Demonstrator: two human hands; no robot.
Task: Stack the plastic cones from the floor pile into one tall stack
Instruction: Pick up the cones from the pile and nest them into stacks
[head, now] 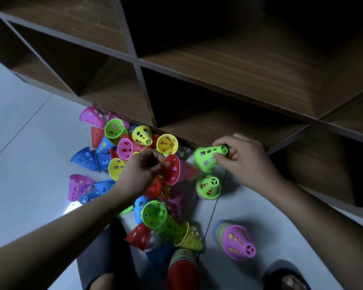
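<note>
A pile of coloured perforated plastic cones lies on the pale floor by a wooden shelf. My right hand grips a green cone by its narrow tip, held sideways just above a short upright stack topped by a green cone. My left hand pinches the rim of a red cone with a pink cone nested in it, lifted over the pile. A stack with a pink top stands at the lower right. A taller stack with a red top rises near the bottom centre.
A dark wooden cube shelf runs across the top and right, its lowest edge just behind the pile. My two feet in dark slippers are at the bottom. Pale floor tiles spread to the left.
</note>
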